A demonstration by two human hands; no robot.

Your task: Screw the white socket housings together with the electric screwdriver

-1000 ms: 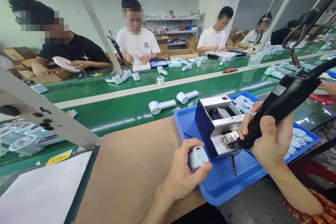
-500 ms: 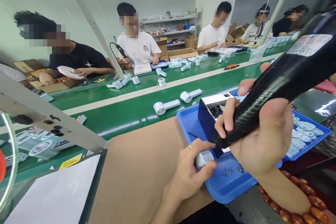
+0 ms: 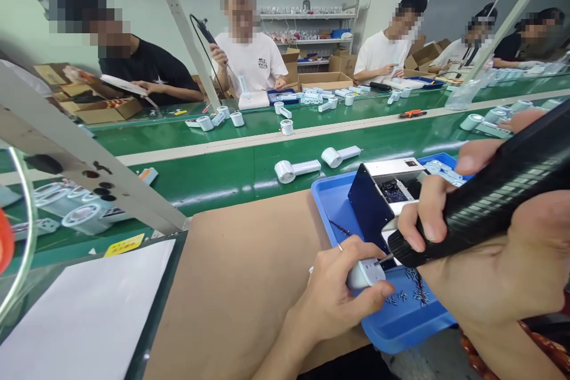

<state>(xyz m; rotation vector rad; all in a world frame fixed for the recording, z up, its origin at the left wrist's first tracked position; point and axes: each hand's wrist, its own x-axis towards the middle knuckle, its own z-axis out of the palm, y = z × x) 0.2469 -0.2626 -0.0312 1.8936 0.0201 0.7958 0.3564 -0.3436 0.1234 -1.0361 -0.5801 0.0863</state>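
My left hand (image 3: 332, 294) is closed around a pale blue plastic housing (image 3: 369, 274), its end face with small holes turned to the right. In my right hand (image 3: 485, 249) is a black electric screwdriver (image 3: 499, 184), tilted down to the left. Its thin bit meets the upper edge of the housing's end face; whether a screw is under the tip I cannot make out. Below both hands lies a blue tray (image 3: 401, 332) with small loose screws (image 3: 418, 292). A white and black box-shaped device (image 3: 371, 205) stands in this tray.
Two pale handheld fan bodies (image 3: 297, 171) lie on the green conveyor (image 3: 231, 169). Brown cardboard (image 3: 231, 285) covers the bench. A slanted metal post (image 3: 133, 190) rises at left beside white paper (image 3: 89, 309). Several co-workers sit across the line.
The screwdriver has swung to a flatter angle, and more of its bit shows at the housing. The view has shifted, so the hands and tray appear further right. Both hands keep their hold.
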